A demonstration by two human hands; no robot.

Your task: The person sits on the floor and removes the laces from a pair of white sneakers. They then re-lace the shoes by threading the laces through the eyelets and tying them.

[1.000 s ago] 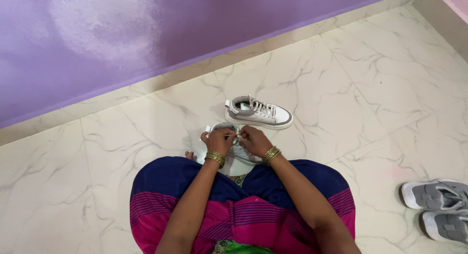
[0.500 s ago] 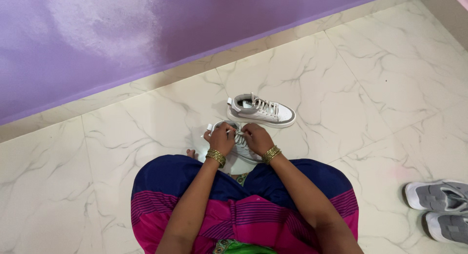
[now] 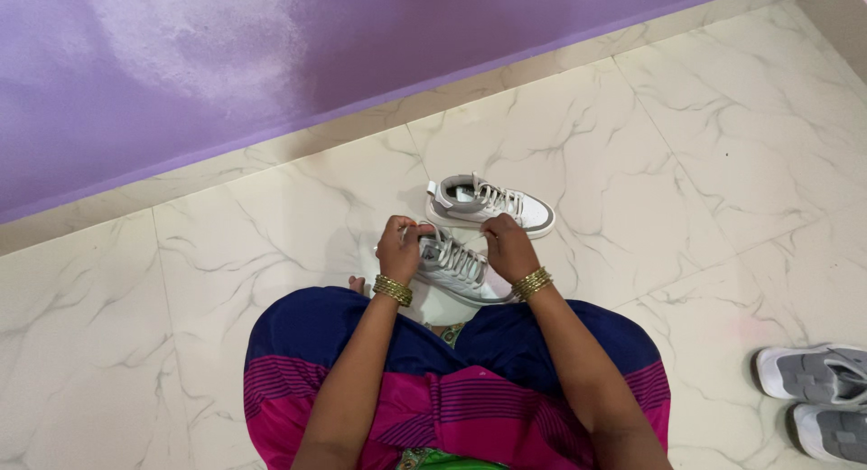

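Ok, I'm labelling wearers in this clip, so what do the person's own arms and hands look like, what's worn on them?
Both forearms are bare, with no sleeves in view. Each wrist carries a stack of thin gold bangles: one stack at the left hand, one at the right hand. No gloves or watch show; rings are too small to tell.

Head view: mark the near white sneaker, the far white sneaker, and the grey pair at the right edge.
near white sneaker (image 3: 459,264): head view, on its laced upper between the hands.
far white sneaker (image 3: 528,212): head view, on the toe end.
grey pair (image 3: 817,378): head view, on the upper shoe's side.
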